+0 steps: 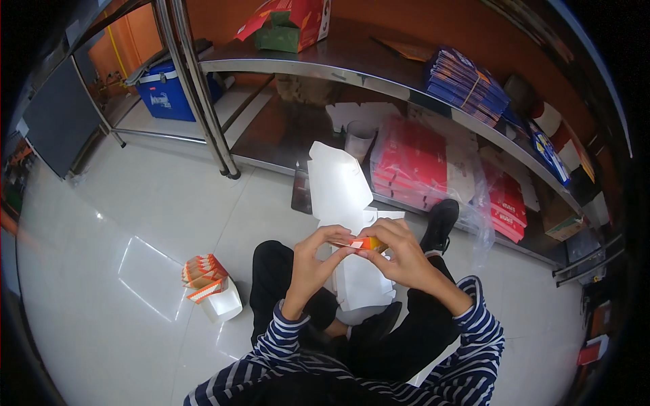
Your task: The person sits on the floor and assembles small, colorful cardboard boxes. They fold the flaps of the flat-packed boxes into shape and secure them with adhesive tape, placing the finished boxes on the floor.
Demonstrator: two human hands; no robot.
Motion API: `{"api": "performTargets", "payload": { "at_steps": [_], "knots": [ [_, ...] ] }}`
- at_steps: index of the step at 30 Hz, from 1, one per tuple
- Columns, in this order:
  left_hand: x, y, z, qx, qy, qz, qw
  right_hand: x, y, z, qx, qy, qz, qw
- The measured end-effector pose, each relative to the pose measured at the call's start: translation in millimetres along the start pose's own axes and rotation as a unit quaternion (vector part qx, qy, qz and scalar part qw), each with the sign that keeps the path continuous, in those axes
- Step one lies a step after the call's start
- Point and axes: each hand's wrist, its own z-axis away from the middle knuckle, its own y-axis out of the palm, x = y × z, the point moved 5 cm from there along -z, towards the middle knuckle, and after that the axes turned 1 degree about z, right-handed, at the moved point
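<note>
Both hands meet in front of me over my crossed legs. Between them is a small orange and yellow folded carton (367, 243), its edge facing up. My left hand (323, 250) pinches its left end with thumb and fingers. My right hand (399, 252) is closed around its right end, hiding part of it. Beneath and behind the hands lie unfolded white cardboard blanks (338, 181), one reaching toward the shelf. On the floor to my left sits a cluster of orange-and-brown printed cartons (203, 271) beside an open white carton (223, 304).
A steel two-tier shelf (325, 68) spans the far side. Plastic-wrapped red flat boxes (413, 159) fill its lower tier. Blue banded cartons (467, 84) and a red-green box (291, 26) are on top. At the far left stands a blue cooler (166, 95); a dark phone-like slab (301, 191) lies near the shelf.
</note>
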Motion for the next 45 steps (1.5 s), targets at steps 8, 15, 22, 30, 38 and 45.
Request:
{"api": "performTargets", "payload": {
  "at_steps": [8,15,22,30,38,45],
  "knots": [
    [-17.2,0.4,1.7,0.025,0.049,-0.087,0.995,-8.1,-0.3,0.3,0.008,0.081,-0.122,0.989],
    [-17.9,-22.5,1.3,-0.116,0.08,-0.254,0.957,-72.7,-2.0,18.2,-0.083,0.271,-0.482,0.829],
    [-4.6,-14.8,-1.8,-0.016,0.055,-0.21,0.976,-68.3,3.1,14.1,-0.035,0.193,-0.597,0.778],
    [-19.3,-11.5,-4.8,0.072,0.13,-0.332,0.931,-48.9,-7.6,11.7,-0.011,0.071,-0.238,0.969],
    [-12.4,9.6,-13.5,0.144,0.181,-0.319,0.919,-16.7,5.8,6.4,0.096,-0.076,0.034,0.992],
    [-0.6,8.6,-18.4,0.188,0.157,-0.332,0.911,-12.5,3.8,7.3,0.076,-0.135,0.043,0.987]
  ]
}}
